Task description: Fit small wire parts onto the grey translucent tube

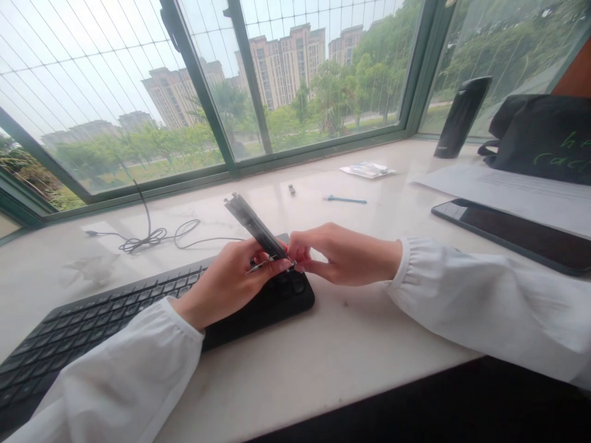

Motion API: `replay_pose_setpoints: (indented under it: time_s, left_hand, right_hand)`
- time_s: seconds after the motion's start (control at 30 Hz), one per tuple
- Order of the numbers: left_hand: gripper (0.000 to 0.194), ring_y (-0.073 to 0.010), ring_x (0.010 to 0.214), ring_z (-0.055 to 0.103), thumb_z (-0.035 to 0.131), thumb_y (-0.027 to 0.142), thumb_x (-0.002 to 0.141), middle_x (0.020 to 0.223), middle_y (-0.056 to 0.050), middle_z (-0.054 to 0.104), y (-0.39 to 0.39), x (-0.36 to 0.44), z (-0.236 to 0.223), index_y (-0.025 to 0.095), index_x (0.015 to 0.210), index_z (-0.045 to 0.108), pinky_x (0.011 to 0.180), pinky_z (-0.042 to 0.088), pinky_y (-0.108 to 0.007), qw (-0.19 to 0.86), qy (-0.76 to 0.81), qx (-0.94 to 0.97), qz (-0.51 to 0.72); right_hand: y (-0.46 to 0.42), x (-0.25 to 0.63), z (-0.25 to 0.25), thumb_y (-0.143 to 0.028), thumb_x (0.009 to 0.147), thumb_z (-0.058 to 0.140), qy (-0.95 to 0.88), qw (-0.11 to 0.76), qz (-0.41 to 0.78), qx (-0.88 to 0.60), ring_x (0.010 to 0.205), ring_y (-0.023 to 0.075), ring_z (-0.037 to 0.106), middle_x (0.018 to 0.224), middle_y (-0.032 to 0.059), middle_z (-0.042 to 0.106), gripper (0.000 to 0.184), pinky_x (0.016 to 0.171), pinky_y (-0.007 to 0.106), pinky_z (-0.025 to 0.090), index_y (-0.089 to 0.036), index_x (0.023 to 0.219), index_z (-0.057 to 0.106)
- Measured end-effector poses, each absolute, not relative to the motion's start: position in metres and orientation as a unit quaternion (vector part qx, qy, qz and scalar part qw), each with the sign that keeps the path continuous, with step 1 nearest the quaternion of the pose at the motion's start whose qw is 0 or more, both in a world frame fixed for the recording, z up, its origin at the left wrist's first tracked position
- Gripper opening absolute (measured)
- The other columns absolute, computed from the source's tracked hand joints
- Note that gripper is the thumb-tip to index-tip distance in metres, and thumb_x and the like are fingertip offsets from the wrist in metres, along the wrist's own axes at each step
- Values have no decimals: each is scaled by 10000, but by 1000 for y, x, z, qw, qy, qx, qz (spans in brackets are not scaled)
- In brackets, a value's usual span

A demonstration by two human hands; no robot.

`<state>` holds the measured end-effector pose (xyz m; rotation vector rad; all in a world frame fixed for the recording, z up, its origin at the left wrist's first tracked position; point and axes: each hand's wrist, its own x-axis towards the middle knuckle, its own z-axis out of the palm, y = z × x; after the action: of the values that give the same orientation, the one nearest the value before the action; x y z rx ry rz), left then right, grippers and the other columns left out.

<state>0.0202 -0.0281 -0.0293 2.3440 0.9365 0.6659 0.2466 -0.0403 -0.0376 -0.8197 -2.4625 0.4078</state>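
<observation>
Flat dark bar pinched near lower end by left hand and right hand, both grips narrow, held above right end of keyboard, toward back edge of stone sill. Seems light, stiff, smooth, maybe slippery; long edges look safest for hold. Thin silver strip at my fingers
</observation>
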Motion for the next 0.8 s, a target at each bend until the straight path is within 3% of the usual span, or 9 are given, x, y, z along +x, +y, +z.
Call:
replay_pose_setpoints:
  time_s: [0.5,0.67,0.8]
  left_hand:
    - [64,-126,809,609,592,224,898,894,14,660,-19,25,-35,198,956,600,757,485,-213,207,294,894,267]
    - [148,-130,830,633,560,107,871,927,6,681,-22,25,-36,196,978,610,781,482,-221,161,284,902,282]
    - [196,-135,833,650,541,75,850,948,3,691,-23,23,-36,198,989,604,781,491,-225,119,284,906,291]
  right_hand:
    - [-37,243,-41,-124,861,622,-880,284,218,-312,853,164,666,945,44,735,85,800,299,493,-171,923,655]
    - [-36,242,-42,-134,902,562,-850,279,302,-329,839,146,656,917,39,710,54,779,288,510,-173,921,594]
    - [-35,241,-44,-102,890,559,-863,288,268,-317,833,142,625,907,32,680,78,767,282,497,-178,905,570]
